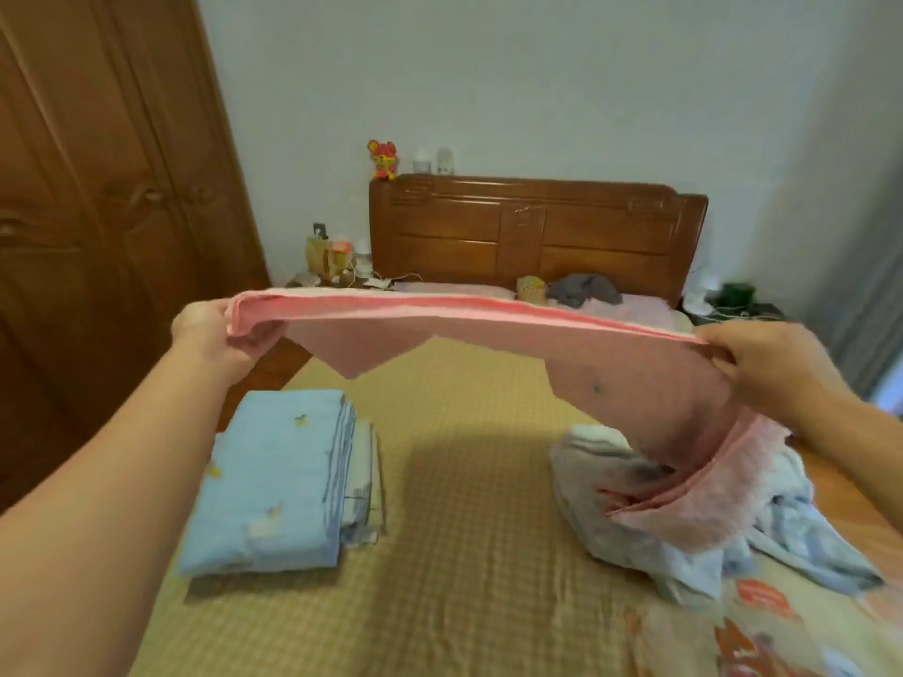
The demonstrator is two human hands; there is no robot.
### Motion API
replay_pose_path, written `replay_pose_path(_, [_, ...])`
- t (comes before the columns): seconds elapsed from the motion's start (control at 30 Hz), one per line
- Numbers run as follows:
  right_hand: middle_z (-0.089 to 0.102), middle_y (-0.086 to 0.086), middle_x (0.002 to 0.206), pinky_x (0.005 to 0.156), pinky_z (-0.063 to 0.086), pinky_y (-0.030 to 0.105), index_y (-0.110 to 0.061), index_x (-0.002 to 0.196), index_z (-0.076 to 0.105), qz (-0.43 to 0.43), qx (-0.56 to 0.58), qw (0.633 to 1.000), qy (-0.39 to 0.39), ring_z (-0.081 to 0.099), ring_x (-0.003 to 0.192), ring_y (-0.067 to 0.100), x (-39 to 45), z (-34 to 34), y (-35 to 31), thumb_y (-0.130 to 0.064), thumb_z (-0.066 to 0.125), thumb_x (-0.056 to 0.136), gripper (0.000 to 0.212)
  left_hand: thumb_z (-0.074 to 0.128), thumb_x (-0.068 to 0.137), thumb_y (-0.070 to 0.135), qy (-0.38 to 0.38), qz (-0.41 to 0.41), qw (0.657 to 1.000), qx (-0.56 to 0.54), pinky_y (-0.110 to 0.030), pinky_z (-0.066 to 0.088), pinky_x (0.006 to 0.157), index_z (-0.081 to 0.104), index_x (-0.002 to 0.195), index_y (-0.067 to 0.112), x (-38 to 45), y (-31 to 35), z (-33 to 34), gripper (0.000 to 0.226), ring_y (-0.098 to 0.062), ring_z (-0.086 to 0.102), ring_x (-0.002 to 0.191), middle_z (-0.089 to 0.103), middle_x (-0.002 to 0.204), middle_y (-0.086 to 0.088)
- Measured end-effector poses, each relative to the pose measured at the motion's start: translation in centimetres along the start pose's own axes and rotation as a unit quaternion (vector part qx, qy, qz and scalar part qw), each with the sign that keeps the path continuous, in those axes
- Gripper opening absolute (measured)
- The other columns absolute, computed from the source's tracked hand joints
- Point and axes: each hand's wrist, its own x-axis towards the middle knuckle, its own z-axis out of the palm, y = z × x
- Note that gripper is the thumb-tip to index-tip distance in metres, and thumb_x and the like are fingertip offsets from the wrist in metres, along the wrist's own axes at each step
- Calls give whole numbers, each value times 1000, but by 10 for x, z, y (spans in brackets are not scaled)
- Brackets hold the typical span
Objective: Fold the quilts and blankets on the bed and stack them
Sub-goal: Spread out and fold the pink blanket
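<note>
We see both hands up over the bed [464, 481]: left hand [215, 334] and right hand [767, 368] each pinch an end of the pink blanket [488, 329], stretched between them, right end drooping onto a crumpled pale blanket [762, 539]. Folded blue quilt [273, 476] sits near left on a folded pale one.

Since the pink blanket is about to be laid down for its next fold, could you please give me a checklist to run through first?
1. Left hand grips one end of the pink blanket: ok.
2. Right hand grips the other end: ok.
3. Top edge stretched straight between the hands: ok.
4. Blanket hangs free: not ok, its lower right part trails onto the crumpled pale bedding.
5. Bare mat in the middle for laying it down: ok.
6. Folded blue quilt stack squared up: cannot tell.
</note>
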Motion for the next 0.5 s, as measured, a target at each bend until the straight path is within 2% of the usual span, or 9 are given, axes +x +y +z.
replay_pose_path(0.07, [73,9,74,54,58,40,-14,85,79,-81,46,992,-85,70,61,30,-61,26,-8,-13,63,75,18,40,94,-5,73,-22,994,82,-51,61,72,61,103,3,-4,-34,-61,25,-36,67,101,67,113,-21])
replay_pose_path(0.1, [74,4,74,56,57,36,-17,85,79,-67,95,983,-144,70,63,26,-95,39,-13,-10,65,78,17,41,92,-6,93,-33,986,131,-52,62,66,62,106,3,-5,-55,-95,27,-38,64,106,65,119,-22])
replay_pose_path(0.17, [73,-8,73,59,51,25,-23,82,79,-9,211,950,-232,68,65,14,-166,52,-35,-22,66,83,13,39,93,-4,140,-65,970,186,-49,60,50,61,108,2,-13,-105,-170,28,-40,61,101,61,116,-24])
replay_pose_path(0.23, [65,-19,64,47,40,19,-39,76,71,-124,200,920,-314,62,55,3,-240,73,-56,-42,57,79,14,37,96,-5,194,-126,941,247,-45,57,41,58,107,-1,-27,-154,-246,24,-36,59,87,59,108,-24])
replay_pose_path(0.3, [57,-21,60,44,29,17,-43,77,57,-166,141,885,-412,57,52,-2,-308,97,-63,-46,65,76,9,37,100,-3,231,-198,903,302,-48,58,44,52,114,-2,-62,-192,-295,21,-35,55,82,58,101,-21])
replay_pose_path(0.37, [58,-19,61,49,27,17,-39,78,57,-171,147,821,-525,56,53,-3,-358,114,-79,-38,80,66,26,41,100,-6,243,-233,856,392,-51,58,61,53,108,-4,-85,-221,-336,15,-35,54,77,57,92,-18])
replay_pose_path(0.4, [61,-18,65,52,29,17,-38,79,60,-179,129,811,-542,59,57,-2,-374,119,-88,-34,81,64,25,44,100,-5,243,-241,824,451,-51,57,68,56,109,-8,-94,-231,-346,15,-35,55,76,58,94,-19])
replay_pose_path(0.47, [68,-12,88,65,41,26,-32,96,65,-191,111,777,-589,67,83,9,-396,126,-110,-29,63,82,15,48,103,5,236,-247,783,521,-42,61,66,59,118,-8,-105,-256,-368,23,-30,58,73,64,103,-22])
replay_pose_path(0.5, [69,-7,99,75,46,32,-29,104,64,-186,109,751,-624,67,95,16,-400,127,-118,-26,52,88,20,48,104,12,205,-239,758,572,-34,61,63,60,118,0,-110,-266,-372,22,-27,61,75,66,108,-20])
